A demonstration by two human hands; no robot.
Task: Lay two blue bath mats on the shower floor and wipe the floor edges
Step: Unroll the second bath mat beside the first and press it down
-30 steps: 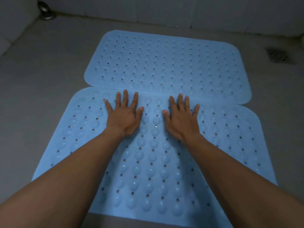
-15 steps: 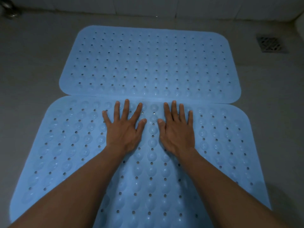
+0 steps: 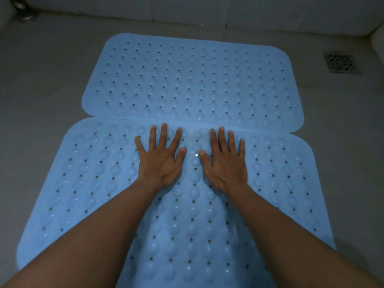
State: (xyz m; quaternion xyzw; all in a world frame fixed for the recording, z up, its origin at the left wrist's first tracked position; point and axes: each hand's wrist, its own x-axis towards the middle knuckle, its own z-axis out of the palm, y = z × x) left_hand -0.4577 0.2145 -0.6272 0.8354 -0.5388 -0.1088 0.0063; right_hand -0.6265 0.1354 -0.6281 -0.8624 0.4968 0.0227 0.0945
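Note:
Two light blue bath mats with holes and round bumps lie flat on the grey shower floor. The far mat (image 3: 193,82) lies crosswise near the back wall. The near mat (image 3: 87,183) lies just in front of it, their long edges meeting. My left hand (image 3: 161,161) and my right hand (image 3: 225,163) press palm down on the near mat, fingers spread and straight, fingertips close to the seam. Both forearms cover much of the near mat's front part.
A square metal floor drain (image 3: 340,62) sits in the floor at the right. A metal fitting (image 3: 21,8) stands in the far left corner. White tiled walls (image 3: 187,9) close the back; a pale ledge (image 3: 378,42) rises at the right.
Both hands have stayed flat on the near mat close to the seam. The view has shifted slightly, so the mats sit a little lower and more to the right in the frame.

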